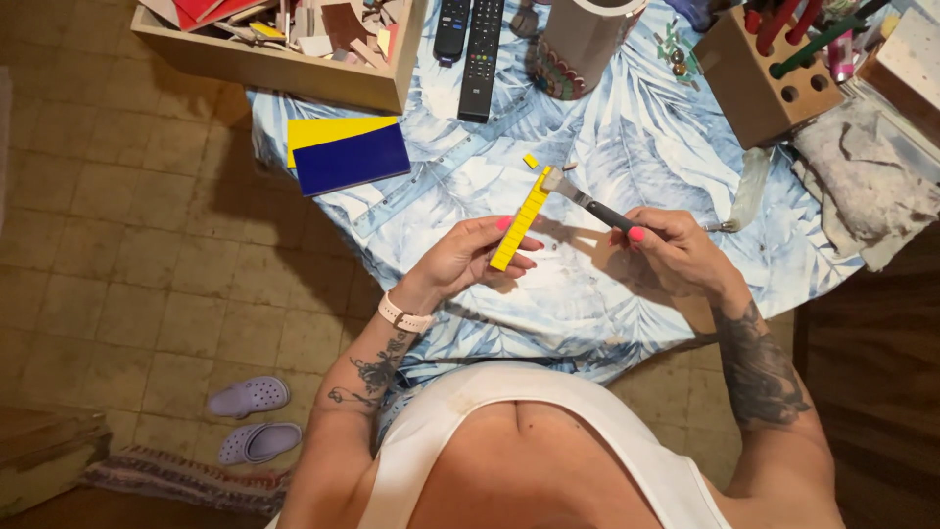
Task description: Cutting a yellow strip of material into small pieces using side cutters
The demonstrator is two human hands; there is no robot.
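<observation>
Yellow strip (519, 219), scored into small squares: held in your left hand (468, 257), fingers closed along its lower half, upper end free and angled away from you.

Nippers (580, 197), dark handles, pale head: gripped in your right hand (676, 250), fist closed round the handles; the head meets the strip's top end.

Yellow chip (530, 161): loose on the cloth (627, 137), just beyond the strip's top end.

Handling note: seat the nipper head square on one score line, keep your left fingertips well below the bite, and hold the strip low over the cloth so that any cut piece lands near the chip, not on the floor.

Yellow tile (328, 129) and blue tile (351, 160): left of the strip, overlapping, at the cloth's edge.

Wooden tray (284, 69) of mixed offcuts: beyond the tiles, far left of the strip.

Two remotes (470, 44), black: directly beyond the strip, side by side.

Pot (586, 44), cylindrical, patterned base: beyond the strip, a little right.

Wooden block (759, 83) with holes, holding red- and green-handled tools: far right of the strip.

Grey rag (867, 181): right of the strip, beside the block.

Pair of lilac clogs (255, 419): on the tiled floor, below and left of the strip.
</observation>
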